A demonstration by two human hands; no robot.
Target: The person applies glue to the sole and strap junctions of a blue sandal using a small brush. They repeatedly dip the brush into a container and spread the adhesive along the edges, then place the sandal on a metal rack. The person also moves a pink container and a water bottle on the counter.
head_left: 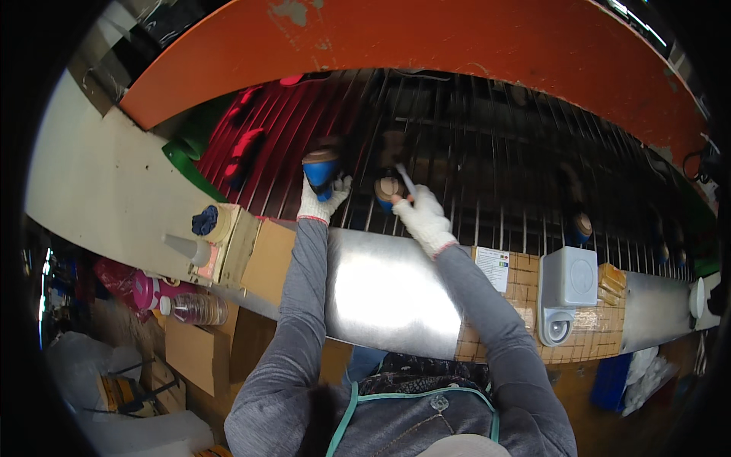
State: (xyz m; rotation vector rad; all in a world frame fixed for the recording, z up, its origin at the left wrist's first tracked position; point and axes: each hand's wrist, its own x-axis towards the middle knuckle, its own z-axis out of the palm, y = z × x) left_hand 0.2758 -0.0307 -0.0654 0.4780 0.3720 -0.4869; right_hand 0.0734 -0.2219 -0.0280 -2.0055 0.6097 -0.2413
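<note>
One white-gloved left hand (pixel 314 204) has its fingers curled around a blue shoe-shaped piece (pixel 320 170), held over the rods on the left, dark end pointing away. Right hand (pixel 425 221), also gloved, pinches a thin pale stick (pixel 406 180); its fingertips are at the second piece (pixel 388 189), blue with a round beige top, whether touching or just beside it I can't tell. Both pieces are a bit blurred. Grey sleeves (pixel 299 305) run back from both gloves.

Beneath: rod conveyor (pixel 495 179), red-lit on the left, where a red-lit piece (pixel 244 154) lies. Another blue-and-beige piece (pixel 582 227) is farther right. Orange panel (pixel 426 38) arches over the far side.

Near edge: shiny metal sheet (pixel 384 278) between the forearms. Right of it, a printed paper (pixel 493 268), a pale grey housing (pixel 571 276) and a yellowish block (pixel 612 280). Left, a beige box (pixel 239 247) with dark blue cloth (pixel 205 220) by it; lower down, a clear bottle (pixel 199 309) on its side.
</note>
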